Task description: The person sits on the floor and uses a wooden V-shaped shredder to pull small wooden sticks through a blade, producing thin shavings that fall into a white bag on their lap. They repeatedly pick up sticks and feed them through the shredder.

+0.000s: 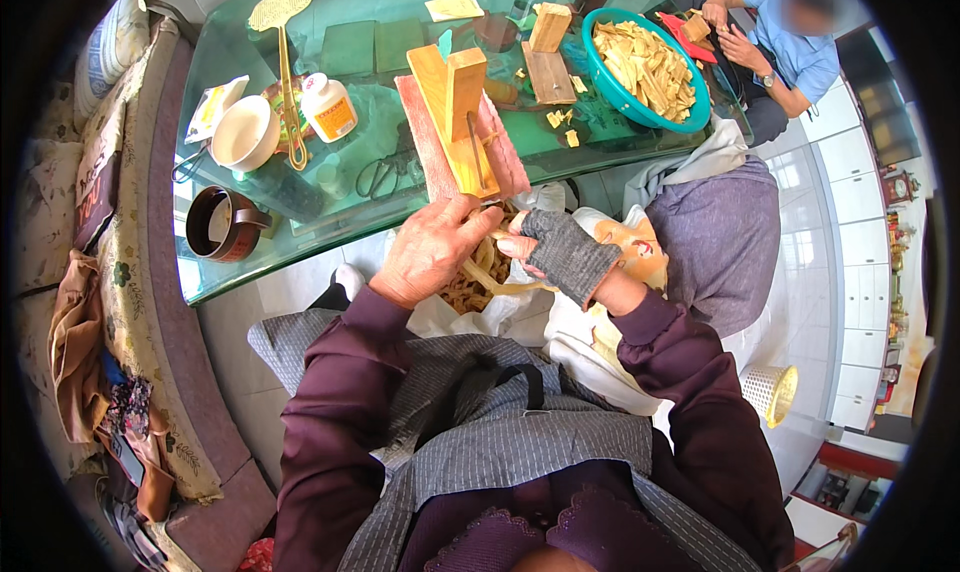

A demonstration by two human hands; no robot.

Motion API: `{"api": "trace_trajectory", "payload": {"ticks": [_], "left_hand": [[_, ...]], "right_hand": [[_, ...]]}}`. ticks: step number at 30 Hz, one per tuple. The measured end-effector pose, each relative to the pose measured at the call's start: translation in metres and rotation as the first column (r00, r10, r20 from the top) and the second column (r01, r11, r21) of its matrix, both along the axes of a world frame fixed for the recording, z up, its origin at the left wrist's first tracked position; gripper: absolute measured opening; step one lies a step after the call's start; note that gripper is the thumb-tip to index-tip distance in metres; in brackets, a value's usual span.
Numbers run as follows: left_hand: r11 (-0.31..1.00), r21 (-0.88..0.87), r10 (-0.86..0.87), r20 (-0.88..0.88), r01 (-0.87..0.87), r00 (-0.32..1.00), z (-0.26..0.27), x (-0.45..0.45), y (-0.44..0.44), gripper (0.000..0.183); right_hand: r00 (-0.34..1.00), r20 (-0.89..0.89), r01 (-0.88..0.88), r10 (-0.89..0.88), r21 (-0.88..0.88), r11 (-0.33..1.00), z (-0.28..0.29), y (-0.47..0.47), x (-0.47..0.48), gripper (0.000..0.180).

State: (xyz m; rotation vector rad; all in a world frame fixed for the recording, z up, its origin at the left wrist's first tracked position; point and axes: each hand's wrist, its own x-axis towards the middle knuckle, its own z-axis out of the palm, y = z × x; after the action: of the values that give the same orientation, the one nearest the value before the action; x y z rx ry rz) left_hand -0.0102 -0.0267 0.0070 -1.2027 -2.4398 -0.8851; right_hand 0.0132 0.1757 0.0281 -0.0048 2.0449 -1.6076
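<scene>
My bare left hand [437, 251] and my right hand [568, 255], in a grey fingerless glove, meet just off the table's near edge. Their fingertips pinch a pale dried strip [498, 233], partly hidden by the fingers. Below them a longer pale strip [491, 281] lies across a white bag [517, 302] holding brownish strips [461, 296]. Right beyond my left fingertips is a wooden board [431, 91] with an upright wooden block [466, 84] and a thin metal bar [477, 152] against it. The board rests on a pink towel [424, 136].
On the glass table [300, 204] stand a teal basket [701, 114] of pale strips, a second wooden block stand [550, 73], a white bowl [244, 133], a bottle [328, 110], a dark mug [221, 223] and a skimmer [283, 61]. Another person [802, 61] sits at the far right, hands on a wooden piece.
</scene>
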Motion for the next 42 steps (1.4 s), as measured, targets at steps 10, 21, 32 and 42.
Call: {"api": "trace_trajectory", "payload": {"ticks": [10, 21, 32, 42], "left_hand": [[0.995, 0.004, 0.097, -0.135, -0.097, 0.986, -0.012, -0.018, -0.014, 0.027], [0.527, 0.657, -0.503, 0.753, -0.539, 0.424, -0.011, -0.035, 0.004, 0.013], [0.649, 0.552, -0.132, 0.759, -0.523, 0.638, -0.031, -0.053, 0.011, 0.010], [0.894, 0.232, 0.382, 0.054, -0.384, 0.923, -0.014, -0.012, 0.011, 0.020]], "right_hand": [[0.819, -0.551, -0.059, 0.161, 0.198, 0.978, 0.053, -0.018, 0.024, 0.020], [0.715, -0.693, 0.262, 0.086, 0.381, 0.886, -0.010, -0.004, -0.048, 0.028], [0.666, -0.743, 0.356, 0.064, 0.392, 0.848, -0.014, -0.013, -0.079, 0.025], [0.715, -0.688, 0.364, 0.124, 0.518, 0.774, -0.020, -0.004, -0.052, 0.024]]}}
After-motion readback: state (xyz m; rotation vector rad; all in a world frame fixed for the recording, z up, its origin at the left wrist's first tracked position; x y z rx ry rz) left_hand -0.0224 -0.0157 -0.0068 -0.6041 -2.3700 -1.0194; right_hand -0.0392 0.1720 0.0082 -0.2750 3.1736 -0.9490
